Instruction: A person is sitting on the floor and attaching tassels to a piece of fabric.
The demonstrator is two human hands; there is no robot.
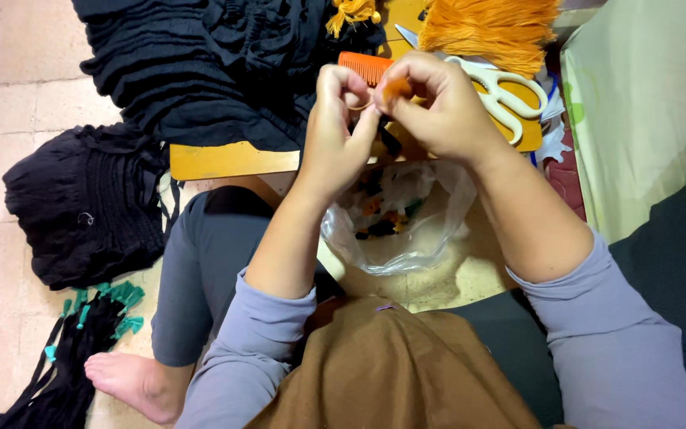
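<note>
My left hand (pixel 341 127) and my right hand (pixel 438 107) meet above a low wooden board (pixel 224 160). Both pinch a small orange tassel (pixel 395 87) between the fingertips, with a thin thread looping between them. Just behind the hands lie an orange comb (pixel 363 66) and white-handled scissors (pixel 506 91). A bundle of orange fringe (pixel 490 28) lies at the board's far edge. A clear plastic bag (pixel 406 218) with small coloured scraps sits below the hands, in my lap.
Black smocked garments (pixel 192 63) are heaped on the board's left, and another black garment (pixel 89 206) lies on the tiled floor. Black cords with teal tassels (pixel 89 326) lie by my bare foot (pixel 132 385). A pale green cloth (pixel 645 103) lies at right.
</note>
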